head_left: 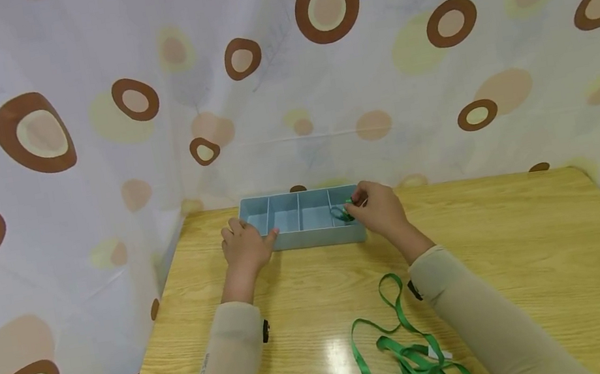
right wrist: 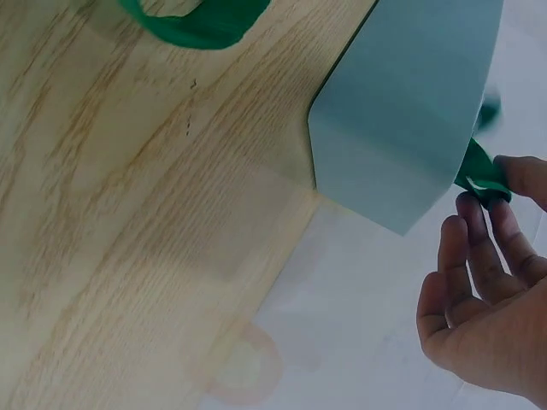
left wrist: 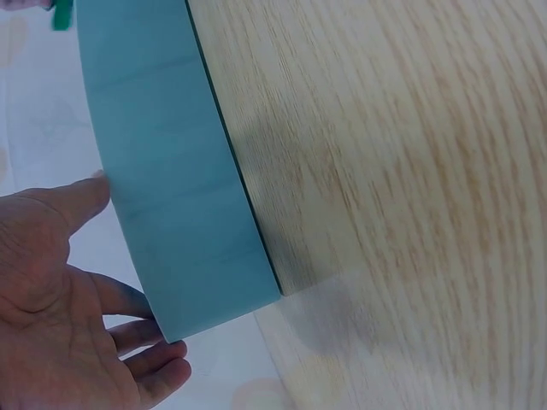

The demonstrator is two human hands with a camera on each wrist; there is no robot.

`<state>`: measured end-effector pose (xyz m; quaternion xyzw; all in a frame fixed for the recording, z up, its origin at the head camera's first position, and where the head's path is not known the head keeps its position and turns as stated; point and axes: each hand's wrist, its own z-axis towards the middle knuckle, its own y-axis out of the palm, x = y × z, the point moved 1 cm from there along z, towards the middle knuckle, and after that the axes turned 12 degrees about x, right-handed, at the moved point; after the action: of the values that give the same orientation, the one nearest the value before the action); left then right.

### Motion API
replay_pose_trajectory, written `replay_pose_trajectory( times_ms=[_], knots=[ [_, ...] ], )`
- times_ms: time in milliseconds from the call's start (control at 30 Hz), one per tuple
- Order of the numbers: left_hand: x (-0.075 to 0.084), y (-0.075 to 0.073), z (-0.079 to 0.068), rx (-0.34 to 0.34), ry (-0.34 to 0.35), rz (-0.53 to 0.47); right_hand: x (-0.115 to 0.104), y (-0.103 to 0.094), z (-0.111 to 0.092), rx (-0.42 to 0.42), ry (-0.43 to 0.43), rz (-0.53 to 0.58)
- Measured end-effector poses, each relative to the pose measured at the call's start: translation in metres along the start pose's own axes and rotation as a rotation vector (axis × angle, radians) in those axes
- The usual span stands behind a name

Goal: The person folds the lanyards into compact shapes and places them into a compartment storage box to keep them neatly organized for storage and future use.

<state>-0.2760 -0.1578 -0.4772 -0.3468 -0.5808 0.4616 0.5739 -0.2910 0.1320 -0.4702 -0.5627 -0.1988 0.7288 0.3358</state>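
Note:
A pale blue box point(head_left: 320, 236) with a row of compartments sits at the table's far edge. At its left end, my left hand point(head_left: 244, 246) grips it, the thumb on the near rim and the fingers round the end; the left wrist view shows that hand point(left wrist: 68, 299) at the box's corner. Over the rightmost compartment, my right hand point(head_left: 381, 206) pinches a looped piece of green ribbon point(head_left: 342, 213) between thumb and fingertips. In the right wrist view this ribbon point(right wrist: 481, 175) hangs by the rim, partly hidden behind the box wall.
A long green ribbon point(head_left: 419, 365) lies in loose loops on the wooden table point(head_left: 526, 255), near my right forearm. Beside its loops is a small white piece point(head_left: 438, 352). A patterned curtain point(head_left: 283, 84) stands behind the table and along its left side.

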Motion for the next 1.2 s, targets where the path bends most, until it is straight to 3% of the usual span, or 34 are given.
replay_pose_trajectory(
  times_ms=[367,600,900,1200],
  knots=[
    [0.003,-0.002,-0.001,0.009,-0.002,-0.01,0.003,-0.012,-0.007,-0.025,-0.023,0.088],
    [0.005,-0.007,0.001,0.015,-0.02,-0.018,0.007,-0.033,-0.024,-0.056,-0.059,0.159],
    [0.003,-0.004,0.001,0.018,-0.02,-0.037,0.011,-0.067,-0.053,-0.017,-0.074,0.205],
    [0.002,-0.002,-0.004,0.015,-0.027,-0.046,0.028,-0.088,-0.085,-0.242,-0.119,0.214]
  ],
)
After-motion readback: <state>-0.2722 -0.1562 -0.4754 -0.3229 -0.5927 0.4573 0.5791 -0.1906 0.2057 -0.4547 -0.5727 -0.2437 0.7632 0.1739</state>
